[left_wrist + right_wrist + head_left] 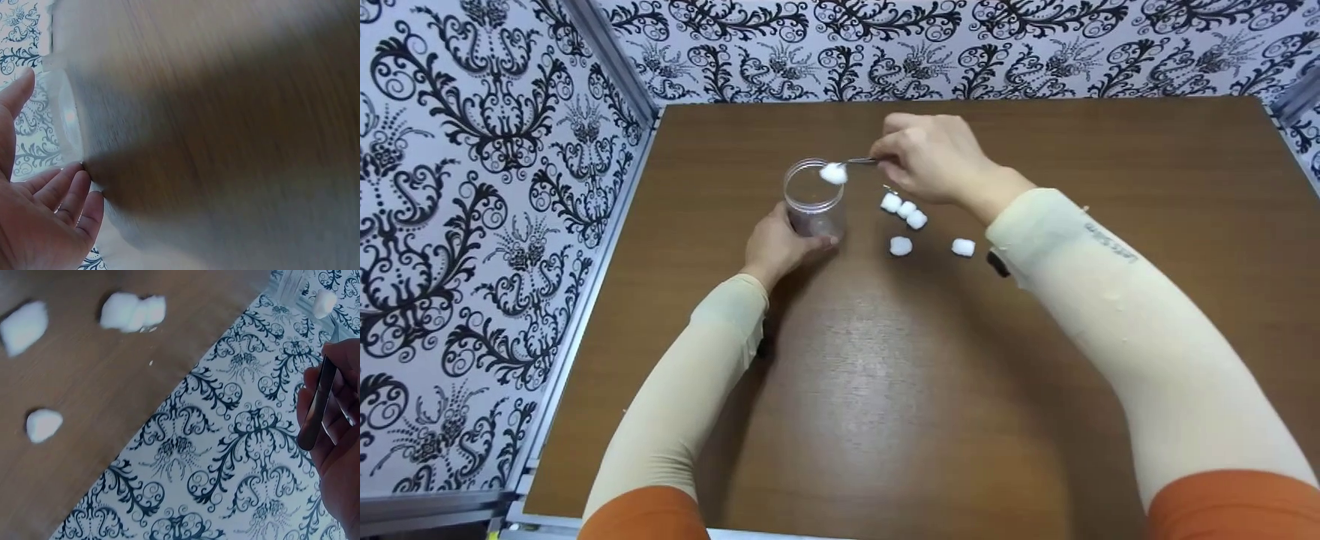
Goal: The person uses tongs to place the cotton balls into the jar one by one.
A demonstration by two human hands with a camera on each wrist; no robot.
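Note:
A clear plastic jar (815, 196) stands uncapped on the brown table. My left hand (781, 244) holds it low down, thumb on the near side and fingers around the left; the left wrist view shows this hand (53, 211) with its fingertips at the jar's (62, 121) base. Metal tweezers (320, 399) are pinched in my right hand (934, 157). Their tips grip a white cotton ball (833, 173) at the right side of the jar's mouth. In the right wrist view, that cotton ball (324, 304) appears beside the jar's (291, 287) wall.
Right of the jar, three cotton balls (907, 210) lie in a touching row. Two single ones, a cotton ball (901, 246) and another cotton ball (963, 247), sit nearer me. Patterned black-and-white panels (840, 52) border the table (840, 390) at the back and left.

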